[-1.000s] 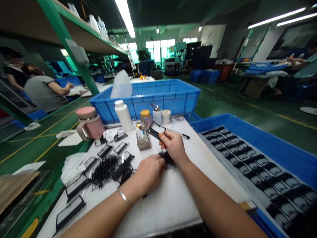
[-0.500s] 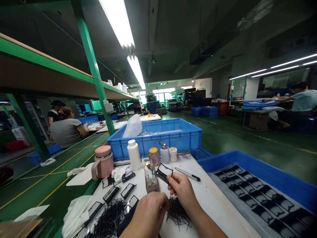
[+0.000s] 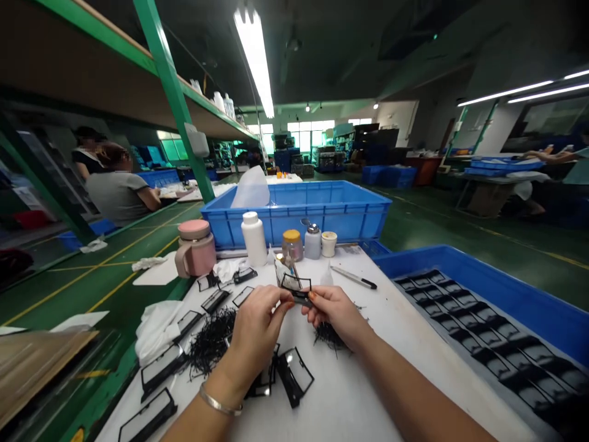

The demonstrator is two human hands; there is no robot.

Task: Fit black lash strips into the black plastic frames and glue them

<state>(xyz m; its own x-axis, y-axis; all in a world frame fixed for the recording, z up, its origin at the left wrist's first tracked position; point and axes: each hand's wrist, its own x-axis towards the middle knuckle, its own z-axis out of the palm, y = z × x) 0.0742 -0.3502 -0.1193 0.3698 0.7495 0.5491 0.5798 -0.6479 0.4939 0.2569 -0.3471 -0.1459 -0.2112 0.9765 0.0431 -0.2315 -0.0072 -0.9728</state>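
Note:
My left hand (image 3: 257, 322) and my right hand (image 3: 334, 310) meet above the white table (image 3: 359, 393), both pinching a small black rectangular frame (image 3: 297, 288) held upright between the fingertips. A little heap of thin black strips (image 3: 327, 334) lies just under my right hand. A larger heap of the same strips (image 3: 211, 337) lies to the left of my left hand. Several more black frames (image 3: 294, 374) lie flat on the table beneath my wrists and along the left edge.
A blue tray (image 3: 488, 276) on the right holds rows of black parts. A big blue crate (image 3: 304, 215) stands behind a pink mug (image 3: 196, 248), a white bottle (image 3: 254, 238), small jars and a pen (image 3: 353, 277). People sit at benches on the far left and far right.
My left hand rose from the strips on the table to the frame held by my right hand, and both now grip it. The camera tilted up, then back down.

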